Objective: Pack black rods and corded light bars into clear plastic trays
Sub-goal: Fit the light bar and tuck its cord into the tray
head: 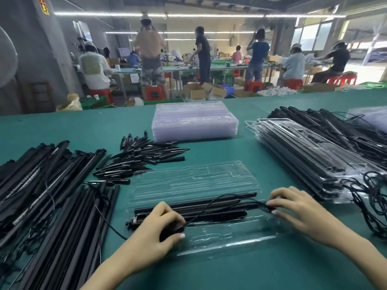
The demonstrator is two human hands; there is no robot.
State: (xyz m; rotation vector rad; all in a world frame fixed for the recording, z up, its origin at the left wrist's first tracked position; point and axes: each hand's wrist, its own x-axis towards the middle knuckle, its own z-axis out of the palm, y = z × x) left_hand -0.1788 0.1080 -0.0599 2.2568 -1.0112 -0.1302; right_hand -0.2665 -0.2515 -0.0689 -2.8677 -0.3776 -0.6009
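Note:
An open clear plastic tray (pixel 188 181) lies on the green table in front of me. Black rods and a light bar (pixel 209 206) lie along its near half, with a thin cord (pixel 211 208) looping over them. My left hand (pixel 155 231) grips a small black block on the cord, at the tray's left end. My right hand (pixel 293 208) pinches the cord's bundle at the bars' right end, fingers curled. Piles of long black rods and corded bars (pixel 52 185) lie to the left.
A heap of short black spikes (pixel 142 155) lies beyond the tray. A stack of empty clear trays (pixel 194 122) stands at the back. Filled trays (pixel 303 155) and more corded bars (pixel 345 130) are piled at the right. Several people work at benches beyond the table.

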